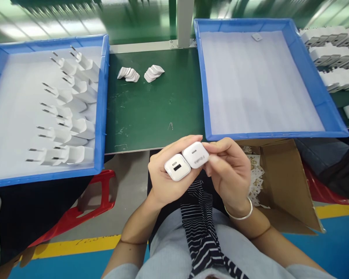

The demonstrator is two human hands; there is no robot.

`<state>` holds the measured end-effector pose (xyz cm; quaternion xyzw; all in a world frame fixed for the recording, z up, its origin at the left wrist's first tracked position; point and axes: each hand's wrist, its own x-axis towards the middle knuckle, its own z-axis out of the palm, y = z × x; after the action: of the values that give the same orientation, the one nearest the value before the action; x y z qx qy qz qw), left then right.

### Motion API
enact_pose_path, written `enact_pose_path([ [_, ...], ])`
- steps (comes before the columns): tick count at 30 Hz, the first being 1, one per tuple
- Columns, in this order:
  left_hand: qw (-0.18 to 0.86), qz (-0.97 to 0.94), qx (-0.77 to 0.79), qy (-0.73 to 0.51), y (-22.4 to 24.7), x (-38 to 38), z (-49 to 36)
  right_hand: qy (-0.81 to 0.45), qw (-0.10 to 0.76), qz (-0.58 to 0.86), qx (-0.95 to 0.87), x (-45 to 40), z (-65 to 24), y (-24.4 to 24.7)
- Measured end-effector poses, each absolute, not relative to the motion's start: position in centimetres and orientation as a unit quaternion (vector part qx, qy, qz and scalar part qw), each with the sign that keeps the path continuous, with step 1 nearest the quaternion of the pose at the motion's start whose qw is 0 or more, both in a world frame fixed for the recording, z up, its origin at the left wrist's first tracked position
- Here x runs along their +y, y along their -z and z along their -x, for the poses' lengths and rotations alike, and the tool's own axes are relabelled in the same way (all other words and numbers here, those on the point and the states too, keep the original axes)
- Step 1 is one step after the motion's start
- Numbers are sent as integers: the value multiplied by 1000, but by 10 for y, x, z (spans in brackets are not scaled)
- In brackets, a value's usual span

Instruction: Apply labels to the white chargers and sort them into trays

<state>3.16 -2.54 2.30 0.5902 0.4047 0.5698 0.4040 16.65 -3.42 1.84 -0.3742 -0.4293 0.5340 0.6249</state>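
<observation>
Two white charger plugs sit side by side in front of me, with their port faces turned up. My left hand [163, 182] is closed around them. The left charger [172, 162] shows a small slot and a wider black port. A single slot and grey lettering mark the right charger [195, 149]. My right hand [232, 172] pinches the right charger's edge between thumb and fingers. The undersides of both chargers are hidden in my hands. Beyond them, two small leaning stacks of white square pieces, a left stack [129, 74] and a right stack [153, 73], lie on the green table [154, 108].
A blue tray [103, 104] at left holds several white plugs with pins [80, 155]. The right blue tray [267, 136] has a white liner and one small white piece [256, 37]. Rows of chargers [334, 56] stand far right. Below are a cardboard box [287, 182] and red stools [104, 190].
</observation>
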Motion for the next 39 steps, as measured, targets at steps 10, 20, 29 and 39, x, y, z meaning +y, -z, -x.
enact_pose_path([
  [10,381,-615,385,-573,-23,-25,-31,-574,619,308,-440,-36,-177,-17],
  [20,359,-638,382,-564,-17,-23,-29,-559,625,340,-425,-39,-171,-16],
  [29,341,-654,377,-561,-14,-23,-25,-559,636,347,-403,-39,-162,-14],
  [39,307,-680,384,-544,-14,-26,-25,-528,679,358,-363,-35,-150,-13],
])
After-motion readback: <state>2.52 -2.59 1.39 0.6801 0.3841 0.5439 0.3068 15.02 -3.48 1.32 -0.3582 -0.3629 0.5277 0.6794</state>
